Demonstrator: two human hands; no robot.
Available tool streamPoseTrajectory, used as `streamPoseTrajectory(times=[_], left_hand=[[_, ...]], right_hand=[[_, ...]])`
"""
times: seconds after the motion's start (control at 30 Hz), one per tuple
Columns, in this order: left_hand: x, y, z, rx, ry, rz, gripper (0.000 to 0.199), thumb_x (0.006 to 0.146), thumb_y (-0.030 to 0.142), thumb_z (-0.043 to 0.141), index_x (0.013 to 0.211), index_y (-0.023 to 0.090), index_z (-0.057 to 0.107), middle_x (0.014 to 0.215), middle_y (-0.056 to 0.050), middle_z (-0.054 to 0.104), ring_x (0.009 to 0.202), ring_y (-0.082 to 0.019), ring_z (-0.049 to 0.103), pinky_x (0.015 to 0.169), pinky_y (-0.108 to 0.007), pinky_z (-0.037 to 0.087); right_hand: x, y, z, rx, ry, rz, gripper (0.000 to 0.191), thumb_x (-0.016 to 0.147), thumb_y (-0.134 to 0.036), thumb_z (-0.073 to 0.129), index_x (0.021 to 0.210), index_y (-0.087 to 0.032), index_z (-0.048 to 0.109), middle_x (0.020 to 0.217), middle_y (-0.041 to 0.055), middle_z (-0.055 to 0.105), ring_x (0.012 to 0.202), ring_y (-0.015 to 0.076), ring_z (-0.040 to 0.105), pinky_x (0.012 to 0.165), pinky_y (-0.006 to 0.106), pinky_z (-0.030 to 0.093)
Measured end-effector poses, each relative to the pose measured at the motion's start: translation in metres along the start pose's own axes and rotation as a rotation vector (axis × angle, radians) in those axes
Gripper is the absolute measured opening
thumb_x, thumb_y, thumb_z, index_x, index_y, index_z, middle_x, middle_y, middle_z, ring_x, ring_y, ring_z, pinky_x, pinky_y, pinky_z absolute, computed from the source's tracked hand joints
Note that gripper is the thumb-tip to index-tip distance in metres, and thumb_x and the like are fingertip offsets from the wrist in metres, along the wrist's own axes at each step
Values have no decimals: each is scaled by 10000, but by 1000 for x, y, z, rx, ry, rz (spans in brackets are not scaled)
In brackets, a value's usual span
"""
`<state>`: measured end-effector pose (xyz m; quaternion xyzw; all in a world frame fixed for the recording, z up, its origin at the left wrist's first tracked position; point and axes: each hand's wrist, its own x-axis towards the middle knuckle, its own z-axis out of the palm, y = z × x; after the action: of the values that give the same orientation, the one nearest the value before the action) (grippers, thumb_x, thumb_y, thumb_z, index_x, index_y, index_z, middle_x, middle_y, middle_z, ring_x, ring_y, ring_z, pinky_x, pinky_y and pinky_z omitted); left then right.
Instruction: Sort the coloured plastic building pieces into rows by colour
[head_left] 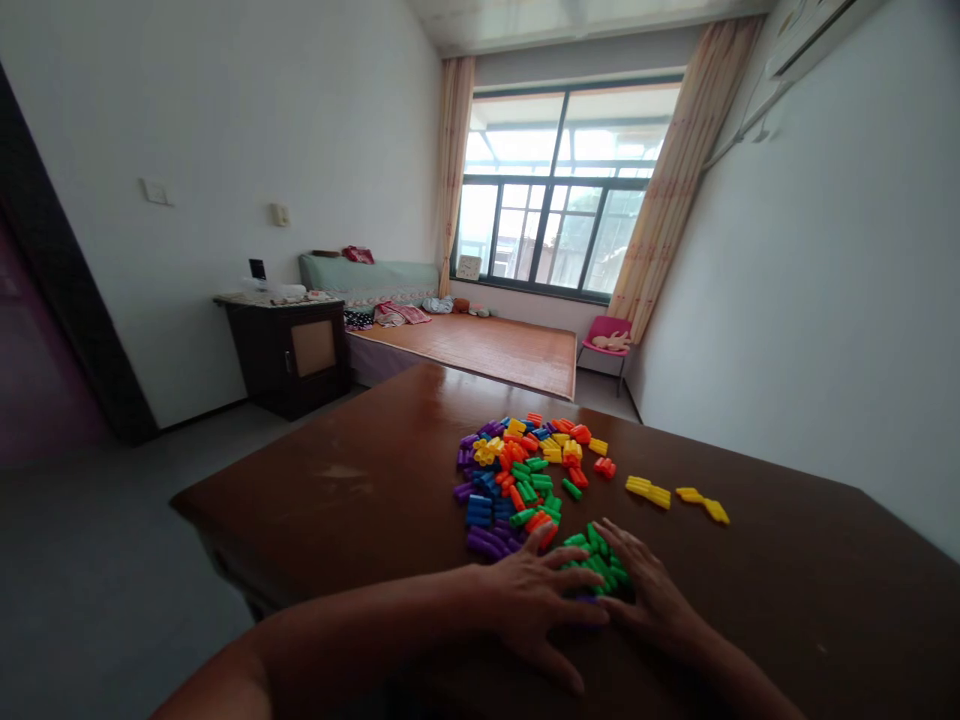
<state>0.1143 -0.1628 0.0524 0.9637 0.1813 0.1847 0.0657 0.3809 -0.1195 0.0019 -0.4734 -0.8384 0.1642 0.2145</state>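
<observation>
Head | left grip (pixel 534 592), right grip (pixel 651 584) around green pieces (pixel 599 563) | cabinet (pixel 300 350) (closed)

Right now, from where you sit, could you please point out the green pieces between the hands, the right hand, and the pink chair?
Green pieces (pixel 603 562): head view, middle of the pile.
Right hand (pixel 651 582): head view, back of the hand.
Pink chair (pixel 604 327): head view, backrest.
</observation>
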Motion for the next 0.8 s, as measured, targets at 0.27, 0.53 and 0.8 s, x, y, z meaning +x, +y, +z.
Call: streamPoseTrajectory(times=[0.27,0.53,0.8], left_hand=[[-4,-42,2,201,15,-6,406,868,500,578,1214,287,577,1274,-59,607,1231,-255,482,1077,-442,256],[-21,-71,-20,267,75,-109,417,822,404,632,1192,235,542,1130,-51,650,1094,-233,551,1053,-393,301],[-37,-101,-49,281,268,-498,441,853,379,585,1277,282,517,1256,-56,591,1208,-259,493,1084,-448,285]], right_hand=[[63,-25,21,20,40,-136,585,787,-462,627,1349,-316,557,1408,61,528,1274,294,477,1059,454,409],[110,-44,37,163,90,-248,610,800,-320,606,1398,-276,492,1387,79,541,1280,276,483,1080,442,388],[171,-71,55,58,253,-252,526,860,-315,538,1381,-250,500,1316,74,592,1217,276,507,1041,477,406]])
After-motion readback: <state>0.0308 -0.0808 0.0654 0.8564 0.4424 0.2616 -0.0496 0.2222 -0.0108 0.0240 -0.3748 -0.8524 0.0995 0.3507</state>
